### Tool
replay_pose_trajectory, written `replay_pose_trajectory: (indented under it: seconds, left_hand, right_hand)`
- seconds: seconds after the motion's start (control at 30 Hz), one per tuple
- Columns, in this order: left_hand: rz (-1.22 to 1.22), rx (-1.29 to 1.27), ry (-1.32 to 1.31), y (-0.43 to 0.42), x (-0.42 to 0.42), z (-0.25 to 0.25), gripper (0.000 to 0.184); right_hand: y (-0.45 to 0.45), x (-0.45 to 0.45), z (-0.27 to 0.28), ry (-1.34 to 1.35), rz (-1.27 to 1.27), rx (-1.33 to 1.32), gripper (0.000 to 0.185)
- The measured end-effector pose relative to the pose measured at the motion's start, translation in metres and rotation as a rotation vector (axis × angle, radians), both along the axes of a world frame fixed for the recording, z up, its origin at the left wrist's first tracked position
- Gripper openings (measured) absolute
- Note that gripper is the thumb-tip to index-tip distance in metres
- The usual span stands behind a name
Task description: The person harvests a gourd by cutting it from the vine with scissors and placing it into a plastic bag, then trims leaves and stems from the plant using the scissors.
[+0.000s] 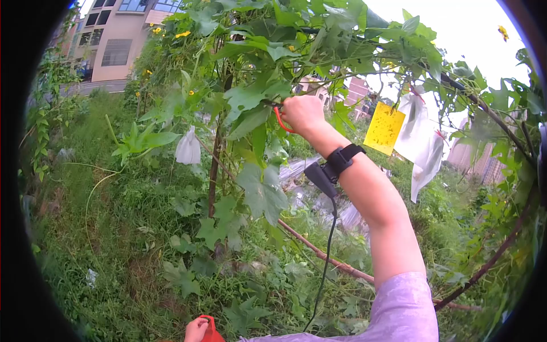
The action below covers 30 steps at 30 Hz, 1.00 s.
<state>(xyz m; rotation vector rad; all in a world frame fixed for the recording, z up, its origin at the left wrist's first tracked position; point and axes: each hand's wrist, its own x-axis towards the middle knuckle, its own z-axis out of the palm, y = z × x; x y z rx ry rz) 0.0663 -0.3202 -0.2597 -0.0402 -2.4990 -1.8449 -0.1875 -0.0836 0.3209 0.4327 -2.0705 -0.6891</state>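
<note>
My right hand (pixel 303 115) is raised among the vine leaves, its fingers closed around red-handled scissors (pixel 283 122). Their dark blades point left into the foliage, partly hidden by a broad leaf (pixel 249 122). A black strap with a device (pixel 336 166) is fastened on my right wrist, and its cable (pixel 329 251) hangs down. At the bottom edge, my left hand (pixel 196 329) is closed on the edge of a red bag-like thing (pixel 211 332), mostly cut off by the frame.
Vines climb a dark curved pole (pixel 481 102). From it hang a yellow sticky trap (pixel 384 128) and white bags (pixel 411 126); another white bag (pixel 188 147) hangs left. A thin wooden stake (pixel 215 171) stands in the middle, and a slanting stick (pixel 325 255) crosses below my arm.
</note>
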Motion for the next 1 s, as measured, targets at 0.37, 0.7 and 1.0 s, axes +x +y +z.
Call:
replay_pose_trajectory:
  seconds: [0.37, 0.7, 1.0]
  left_hand:
    - [0.007, -0.092, -0.064, -0.004, 0.016, 0.000, 0.022]
    - [-0.001, -0.044, -0.059, 0.014, 0.008, 0.000, 0.024]
    - [0.089, 0.159, -0.170, 0.006, 0.025, -0.046, 0.021]
  right_hand:
    - [0.032, 0.073, -0.059, -0.300, 0.376, 0.257, 0.030]
    - [-0.019, 0.039, 0.046, -0.147, -0.170, -0.151, 0.047]
    - [-0.060, -0.036, 0.092, -0.090, -0.444, -0.296, 0.029]
